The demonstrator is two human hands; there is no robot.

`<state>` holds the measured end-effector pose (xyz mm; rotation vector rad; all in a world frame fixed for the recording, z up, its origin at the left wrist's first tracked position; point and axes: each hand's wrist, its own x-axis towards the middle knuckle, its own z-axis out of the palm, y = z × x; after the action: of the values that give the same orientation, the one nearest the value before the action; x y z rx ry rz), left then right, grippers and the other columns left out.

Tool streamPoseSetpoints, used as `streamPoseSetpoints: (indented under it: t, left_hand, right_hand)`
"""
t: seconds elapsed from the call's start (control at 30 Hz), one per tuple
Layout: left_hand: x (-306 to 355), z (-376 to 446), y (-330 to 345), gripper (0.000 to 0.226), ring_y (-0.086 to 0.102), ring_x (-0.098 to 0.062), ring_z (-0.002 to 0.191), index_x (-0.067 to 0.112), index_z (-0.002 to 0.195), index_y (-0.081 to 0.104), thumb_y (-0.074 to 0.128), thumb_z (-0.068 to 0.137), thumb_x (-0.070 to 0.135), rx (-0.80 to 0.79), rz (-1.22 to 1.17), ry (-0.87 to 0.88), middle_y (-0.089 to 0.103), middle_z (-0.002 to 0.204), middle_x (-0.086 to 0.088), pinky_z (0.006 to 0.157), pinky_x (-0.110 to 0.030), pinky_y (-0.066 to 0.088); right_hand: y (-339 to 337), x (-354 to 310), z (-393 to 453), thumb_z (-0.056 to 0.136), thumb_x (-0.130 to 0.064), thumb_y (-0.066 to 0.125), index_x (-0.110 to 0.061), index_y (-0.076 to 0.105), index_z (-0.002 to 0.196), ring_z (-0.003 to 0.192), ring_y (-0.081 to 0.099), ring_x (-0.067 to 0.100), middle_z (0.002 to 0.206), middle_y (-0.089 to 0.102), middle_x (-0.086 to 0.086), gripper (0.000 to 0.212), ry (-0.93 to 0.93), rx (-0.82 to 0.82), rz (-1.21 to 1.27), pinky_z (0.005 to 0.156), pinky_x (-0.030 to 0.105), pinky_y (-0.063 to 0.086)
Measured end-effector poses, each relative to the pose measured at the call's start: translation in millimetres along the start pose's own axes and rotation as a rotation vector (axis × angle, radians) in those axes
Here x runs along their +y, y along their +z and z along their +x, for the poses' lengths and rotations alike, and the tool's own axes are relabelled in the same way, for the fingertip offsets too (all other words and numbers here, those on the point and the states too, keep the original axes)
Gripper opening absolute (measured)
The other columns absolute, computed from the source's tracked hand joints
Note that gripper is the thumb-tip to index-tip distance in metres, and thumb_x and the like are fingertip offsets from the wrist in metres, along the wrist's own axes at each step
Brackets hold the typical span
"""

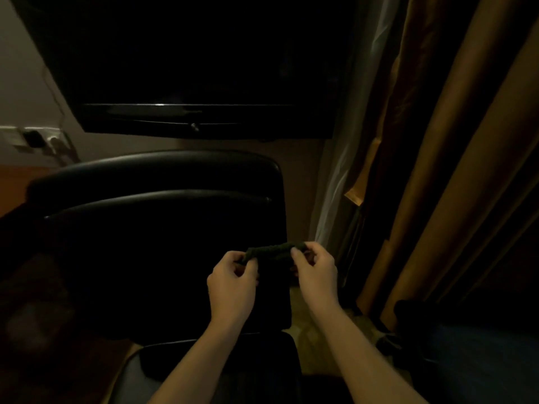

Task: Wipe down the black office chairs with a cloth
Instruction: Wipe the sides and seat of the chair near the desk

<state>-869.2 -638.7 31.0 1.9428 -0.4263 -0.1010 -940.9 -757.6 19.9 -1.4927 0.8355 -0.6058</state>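
Both hands, left (pixel 233 282) and right (pixel 313 274), pinch a dark cloth (pixel 274 249) above the black chair (pixel 163 228).

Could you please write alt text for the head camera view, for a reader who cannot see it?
In a dim room, a left hand and a right hand pinch the ends of a dark cloth in front of a black office chair. A dark screen hangs above, curtains at right.
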Motion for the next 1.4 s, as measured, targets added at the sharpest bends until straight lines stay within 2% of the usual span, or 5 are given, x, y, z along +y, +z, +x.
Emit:
streamPoseSetpoints:
  t: [0.17, 0.37, 0.63, 1.03, 1.4]
  left_hand:
    - [30.9, 35.7, 21.7, 0.011, 0.067, -0.006, 0.063, 0.022, 0.090, 0.064, 0.069, 0.089, 0.033, 0.098, -0.002, -0.169, 0.070, 0.076, 0.003, 0.057, -0.022, 0.054]
    - [36.7, 55.7, 42.3, 0.020, 0.068, -0.008, 0.065, 0.030, 0.084, 0.063, 0.071, 0.083, 0.049, 0.289, 0.122, -0.238, 0.069, 0.073, 0.008, 0.063, -0.039, 0.060]
    - [31.6, 44.1, 54.6, 0.019, 0.062, 0.005, 0.069, 0.023, 0.095, 0.063, 0.073, 0.085, 0.036, 0.298, 0.188, -0.181, 0.065, 0.078, 0.011, 0.063, -0.021, 0.054]
    - [-12.9, -3.1, 53.6, 0.005, 0.063, -0.013, 0.067, 0.017, 0.089, 0.063, 0.064, 0.093, 0.021, 0.013, 0.237, -0.360, 0.067, 0.081, -0.001, 0.056, -0.025, 0.048]
    - [46.5, 37.6, 31.3, 0.006, 0.066, -0.005, 0.075, 0.028, 0.093, 0.060, 0.063, 0.093, 0.033, 0.194, 0.051, -0.143, 0.066, 0.085, 0.009, 0.066, -0.027, 0.057]
  right_hand:
    - [1.9, -16.5, 52.3, 0.095, -0.031, 0.059, -0.028, 0.060, 0.097, 0.088, 0.066, 0.012, 0.092, 0.066, -0.007, 0.004, 0.058, -0.064, 0.005, 0.078, 0.032, 0.057]
    - [18.8, -25.6, 66.5, 0.086, -0.037, 0.071, -0.031, 0.041, 0.106, 0.088, 0.061, 0.006, 0.100, 0.058, -0.009, 0.036, 0.035, -0.046, 0.042, 0.072, 0.027, 0.057]
    - [40.7, 13.0, 57.1, 0.096, -0.027, 0.057, -0.030, 0.045, 0.094, 0.075, 0.055, -0.001, 0.087, 0.055, -0.011, 0.012, -0.184, 0.047, -0.127, 0.059, 0.011, 0.040]
    - [17.0, 60.3, 25.5, 0.095, -0.023, 0.057, -0.021, 0.058, 0.097, 0.084, 0.061, 0.012, 0.090, 0.062, -0.006, 0.002, 0.150, -0.168, -0.280, 0.073, 0.031, 0.054]
    - [23.3, -35.5, 44.2, 0.096, -0.030, 0.057, -0.023, 0.056, 0.097, 0.079, 0.060, 0.003, 0.086, 0.062, -0.010, 0.007, -0.021, -0.010, -0.017, 0.072, 0.028, 0.055]
